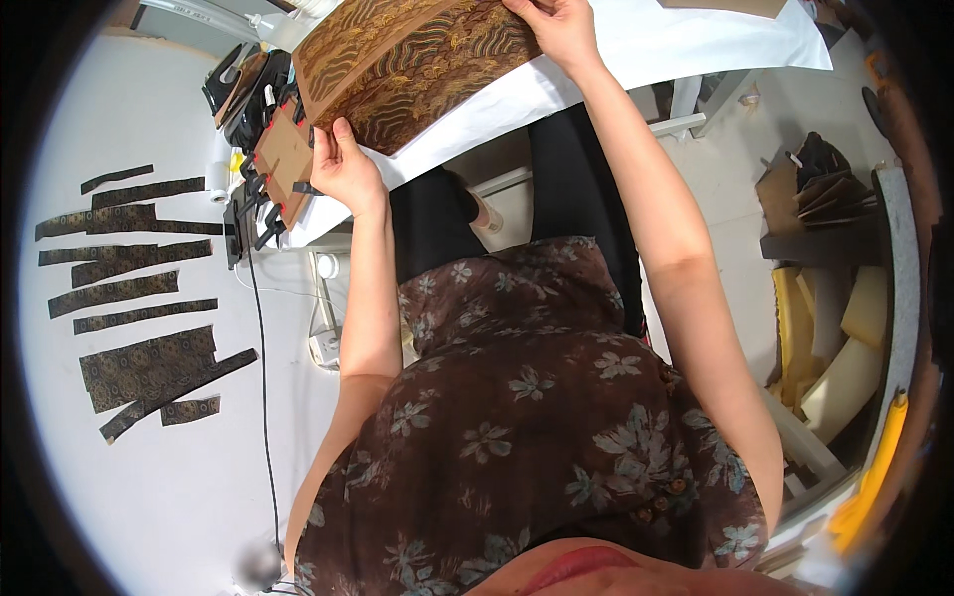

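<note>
A brown and gold wave-patterned fabric piece (437, 74) stretches across the top of the view, over a white sheet at the table's near edge. My left hand (350, 171) pinches its near left corner, with the thumb pointing up. At the fabric's right end, my right hand (558, 32) grips the edge between thumb and fingers. Part of the fabric runs out of view at the top. Just left of my left hand lie brown card pieces (283, 159) with black and red clips or handles along their side.
Several dark patterned fabric strips (129, 243) lie on the white surface at left. A black cable (260, 358) runs down beside them. Black-handled tools (248, 94) crowd the table's left end. Yellow foam-like rolls (845, 368) and a dark shelf (820, 243) stand at right.
</note>
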Tool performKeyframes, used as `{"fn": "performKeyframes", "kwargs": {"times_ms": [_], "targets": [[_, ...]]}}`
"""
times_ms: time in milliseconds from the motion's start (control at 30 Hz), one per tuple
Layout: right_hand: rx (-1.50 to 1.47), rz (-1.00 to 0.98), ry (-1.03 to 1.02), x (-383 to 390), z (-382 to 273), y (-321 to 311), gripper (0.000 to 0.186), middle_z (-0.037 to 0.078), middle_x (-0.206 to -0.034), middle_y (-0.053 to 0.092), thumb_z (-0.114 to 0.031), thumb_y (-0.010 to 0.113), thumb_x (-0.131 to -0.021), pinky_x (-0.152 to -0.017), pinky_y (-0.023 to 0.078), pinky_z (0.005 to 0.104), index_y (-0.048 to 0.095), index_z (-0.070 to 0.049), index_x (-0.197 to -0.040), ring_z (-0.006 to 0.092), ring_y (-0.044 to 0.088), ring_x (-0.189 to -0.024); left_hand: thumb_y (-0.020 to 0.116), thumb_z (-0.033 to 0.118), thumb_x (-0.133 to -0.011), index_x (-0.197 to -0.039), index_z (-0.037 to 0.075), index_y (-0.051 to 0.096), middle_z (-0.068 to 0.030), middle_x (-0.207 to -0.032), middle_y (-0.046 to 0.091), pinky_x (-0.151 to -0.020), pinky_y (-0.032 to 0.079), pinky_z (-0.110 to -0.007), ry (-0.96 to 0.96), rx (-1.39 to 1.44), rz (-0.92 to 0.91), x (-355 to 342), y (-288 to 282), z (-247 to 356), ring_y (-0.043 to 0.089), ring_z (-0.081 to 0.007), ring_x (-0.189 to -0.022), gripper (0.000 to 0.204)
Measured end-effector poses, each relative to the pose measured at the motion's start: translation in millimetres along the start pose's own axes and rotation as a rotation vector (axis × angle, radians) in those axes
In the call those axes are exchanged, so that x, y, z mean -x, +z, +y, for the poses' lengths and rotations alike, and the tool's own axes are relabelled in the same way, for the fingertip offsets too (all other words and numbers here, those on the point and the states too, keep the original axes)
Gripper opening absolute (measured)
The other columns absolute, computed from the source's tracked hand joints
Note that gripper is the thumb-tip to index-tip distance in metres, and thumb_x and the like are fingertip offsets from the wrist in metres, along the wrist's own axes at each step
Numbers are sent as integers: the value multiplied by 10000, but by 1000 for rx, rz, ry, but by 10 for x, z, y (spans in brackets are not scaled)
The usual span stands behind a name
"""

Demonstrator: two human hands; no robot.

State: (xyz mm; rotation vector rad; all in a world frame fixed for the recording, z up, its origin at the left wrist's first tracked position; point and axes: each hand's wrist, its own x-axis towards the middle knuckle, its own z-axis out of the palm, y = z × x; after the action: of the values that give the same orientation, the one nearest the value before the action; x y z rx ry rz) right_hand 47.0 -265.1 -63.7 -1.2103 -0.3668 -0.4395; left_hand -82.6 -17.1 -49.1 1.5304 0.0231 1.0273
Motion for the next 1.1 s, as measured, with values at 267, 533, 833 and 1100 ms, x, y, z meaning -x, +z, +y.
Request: {"fn": "performKeyframes", "kwargs": {"times_ms": [267,533,833,1100], "targets": [[-78,-5,-2,45,-51,43,393,118,-1145,635,-10,645,-857,-888,476,267,550,68,-1230,154,593,-1024,585,72,-931,-1117,-102,587,-93,-1055,648,-835,473,-229,10,-56,-2,37,-20,20,583,-96,-919,255],[41,-56,147,-239,-258,-97,677,98,-1357,490,-542,384,-965,-1058,322,334,401,-13,-1387,196,441,-1263,430,443,-965,-1309,-2,457,-136,-1363,464,-1062,296,-352,-458,230,80,-593,-157,158,394,-198,-1301,563],[182,-199,240,-380,-505,239,480,113,-1171,628,-256,619,-907,-923,428,267,527,27,-1284,156,571,-1070,582,250,-879,-1424,108,339,-86,-1353,477,-1009,374,-369,-760,363,-308,-970,39,191,469,-218,-1226,614],[207,-299,71,-657,-1103,809,507,130,-1294,538,-234,544,-952,-1007,369,294,422,25,-1370,177,508,-1175,610,205,-862,-1450,121,297,-137,-1385,433,-1026,379,-398,-472,394,-229,-1350,-70,929,447,-260,-1244,672]]}}
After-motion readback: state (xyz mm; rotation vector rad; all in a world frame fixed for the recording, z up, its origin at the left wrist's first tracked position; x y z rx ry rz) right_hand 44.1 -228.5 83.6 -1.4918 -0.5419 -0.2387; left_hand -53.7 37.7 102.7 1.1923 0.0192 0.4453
